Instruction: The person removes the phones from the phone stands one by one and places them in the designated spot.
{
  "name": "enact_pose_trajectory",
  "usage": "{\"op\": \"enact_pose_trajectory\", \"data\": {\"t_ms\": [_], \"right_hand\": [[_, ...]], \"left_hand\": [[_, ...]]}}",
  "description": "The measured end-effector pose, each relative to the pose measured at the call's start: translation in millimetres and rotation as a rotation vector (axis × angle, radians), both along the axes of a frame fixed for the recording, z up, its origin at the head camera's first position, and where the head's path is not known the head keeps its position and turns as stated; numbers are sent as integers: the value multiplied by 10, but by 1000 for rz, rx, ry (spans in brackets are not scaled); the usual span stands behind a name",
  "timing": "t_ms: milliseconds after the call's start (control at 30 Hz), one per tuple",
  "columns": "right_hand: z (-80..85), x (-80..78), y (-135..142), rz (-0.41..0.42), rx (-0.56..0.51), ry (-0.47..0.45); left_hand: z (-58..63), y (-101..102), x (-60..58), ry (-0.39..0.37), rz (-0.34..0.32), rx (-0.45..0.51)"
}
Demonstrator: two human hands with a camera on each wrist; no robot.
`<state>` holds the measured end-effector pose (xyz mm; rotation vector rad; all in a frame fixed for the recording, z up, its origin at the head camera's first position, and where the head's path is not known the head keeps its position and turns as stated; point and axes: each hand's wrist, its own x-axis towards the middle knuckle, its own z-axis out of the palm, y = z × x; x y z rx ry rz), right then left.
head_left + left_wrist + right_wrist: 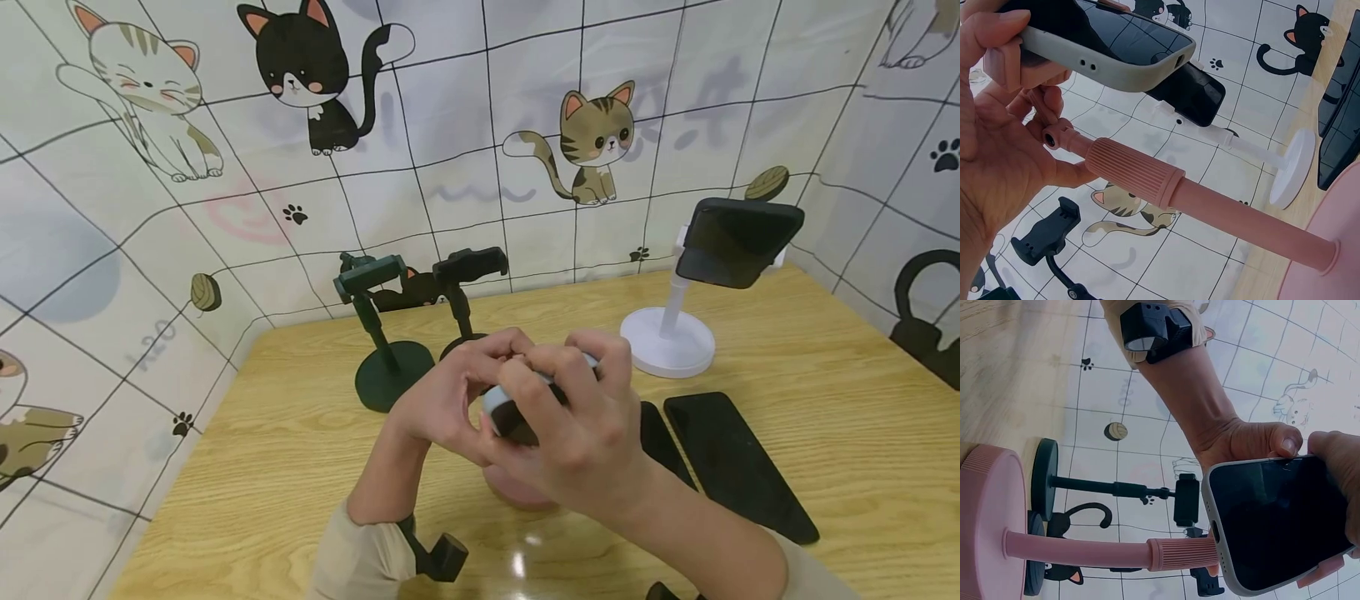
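Note:
A pink phone stand [1254,219] stands upright on the table, with a ribbed collar on its pole and a pink holder [1004,67] at the top. A smartphone [1279,519] in a light case sits at that holder, its dark screen facing the right wrist camera. My left hand [442,408] grips the holder from the left, its fingers curled behind it below the phone. From the other side my right hand [581,425] holds the phone by its edge, fingers bent over the top. The hands cover most of the holder in the head view.
Behind the hands stand a dark green phone stand [393,371] and a black one [468,267]. To the right, a white stand [667,342] carries a black phone [738,242]. Two dark phones lie near my right forearm, one [738,462] farther right. A cat-patterned cloth [450,125] hangs behind.

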<state>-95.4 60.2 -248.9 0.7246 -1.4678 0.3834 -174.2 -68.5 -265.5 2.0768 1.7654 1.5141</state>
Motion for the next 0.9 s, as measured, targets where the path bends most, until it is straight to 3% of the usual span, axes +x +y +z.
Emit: {"op": "enact_pose_trajectory", "data": {"t_ms": [667, 900], "right_hand": [[-26, -34, 54, 40, -4, 35], [-4, -3, 55, 84, -12, 6]], "left_hand": [[-14, -4, -31, 7, -14, -22], [-1, -23, -42, -17, -35, -42]]}}
